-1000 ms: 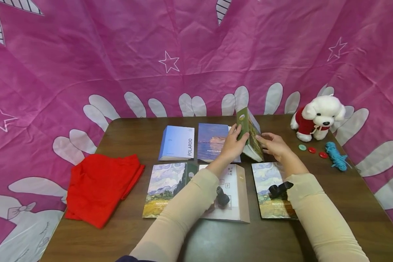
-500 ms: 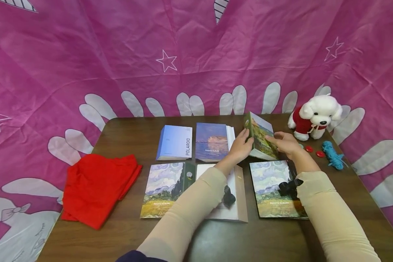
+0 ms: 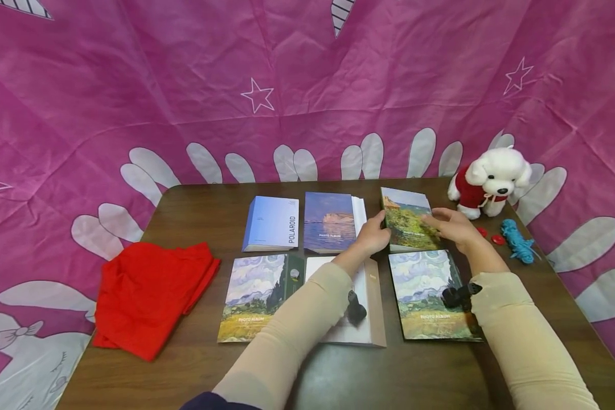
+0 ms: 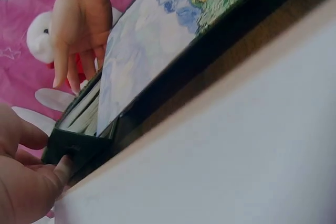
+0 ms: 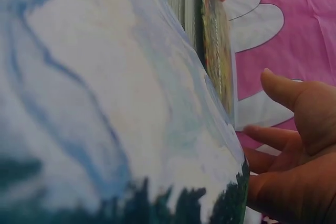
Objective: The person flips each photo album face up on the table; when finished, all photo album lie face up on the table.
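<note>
A photo album with a green landscape cover [image 3: 406,219] lies at the back right of the table, cover up. My left hand [image 3: 373,234] is at its left edge; in the left wrist view, thumb and fingers hold the dark green spine [image 4: 79,150]. Beside the album's right edge is my right hand [image 3: 453,226], its fingertips at the cover. The right wrist view has that right hand [image 5: 299,140] with thumb and fingers apart. In front lies a photo album with a cloudy sky painting [image 3: 425,285], partly under the right wrist's camera.
Left of my hands lie a blue Polaroid album [image 3: 273,222], a purple seascape album [image 3: 329,219], another landscape album [image 3: 256,290] and a white album [image 3: 375,302] under my left forearm. Red cloth [image 3: 154,290] lies far left. A plush dog [image 3: 487,182], blue yarn [image 3: 517,240] and red buttons [image 3: 498,240] are right.
The green landscape album was tilted up between both hands. It has moved right and come down flat, and both hands have shifted right with it.
</note>
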`<state>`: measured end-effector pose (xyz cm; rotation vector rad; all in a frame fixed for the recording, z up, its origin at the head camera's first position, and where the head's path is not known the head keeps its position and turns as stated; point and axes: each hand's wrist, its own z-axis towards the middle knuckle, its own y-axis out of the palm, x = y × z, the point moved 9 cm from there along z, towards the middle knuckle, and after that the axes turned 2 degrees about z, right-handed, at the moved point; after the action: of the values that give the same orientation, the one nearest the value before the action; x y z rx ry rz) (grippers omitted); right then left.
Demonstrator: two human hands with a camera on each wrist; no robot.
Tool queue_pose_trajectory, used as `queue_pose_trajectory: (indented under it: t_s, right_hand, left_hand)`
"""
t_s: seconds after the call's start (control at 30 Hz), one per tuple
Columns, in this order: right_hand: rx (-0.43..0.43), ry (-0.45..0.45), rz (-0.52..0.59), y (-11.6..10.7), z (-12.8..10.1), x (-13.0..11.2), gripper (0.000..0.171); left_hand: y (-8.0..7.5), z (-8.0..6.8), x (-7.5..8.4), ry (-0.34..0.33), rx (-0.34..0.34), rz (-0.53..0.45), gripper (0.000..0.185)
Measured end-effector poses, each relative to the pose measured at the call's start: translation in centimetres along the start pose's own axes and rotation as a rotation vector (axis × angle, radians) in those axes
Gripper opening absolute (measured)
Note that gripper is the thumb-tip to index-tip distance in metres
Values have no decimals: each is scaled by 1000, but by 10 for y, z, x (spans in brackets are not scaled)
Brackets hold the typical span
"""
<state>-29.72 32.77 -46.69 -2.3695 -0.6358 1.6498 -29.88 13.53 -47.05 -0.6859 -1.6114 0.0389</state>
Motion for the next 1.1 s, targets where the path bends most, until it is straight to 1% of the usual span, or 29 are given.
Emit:
queue_pose_trajectory:
  t_s: [0.13,0.23,0.33,0.47,0.57,0.67,0.77,0.83,0.93,1.0,1.1]
  right_hand:
    - [-7,-24,13,2,-1,-1,85]
    - [30,-53,-7,1,-3,-3,87]
    - [105,-103,-14,0,-8,-10,84]
    - [198,-174,22,0,-16,-22,80]
    - [241,-208,41,2,-24,-30,77]
    - [262,-242,55,6,-31,-39,74]
    - [268,-267,79,14,-37,-47,70]
    - [290,-282,102,21,-40,-50,67]
    - [316,-306,181,36,-44,-52,62]
    - [324,-315,252,48,-47,-52,59]
    - [299,-309,345,66,-51,-52,57]
  left_hand:
    - [-7,-3,0,13,3,54,58]
    - [-14,-4,-2,15,30,82,56]
    - [-21,-4,-2,34,66,70,56]
    - [-29,-7,2,69,102,23,55]
    - [-34,-13,6,84,108,-6,55]
    - [-38,-21,8,81,114,-7,55]
    - [-45,-30,12,89,119,12,55]
    - [-50,-37,13,88,124,12,54]
    - [-57,-47,15,96,130,-11,52]
    - [-60,-55,14,94,127,-27,50]
    - [-67,-69,11,99,117,-49,50]
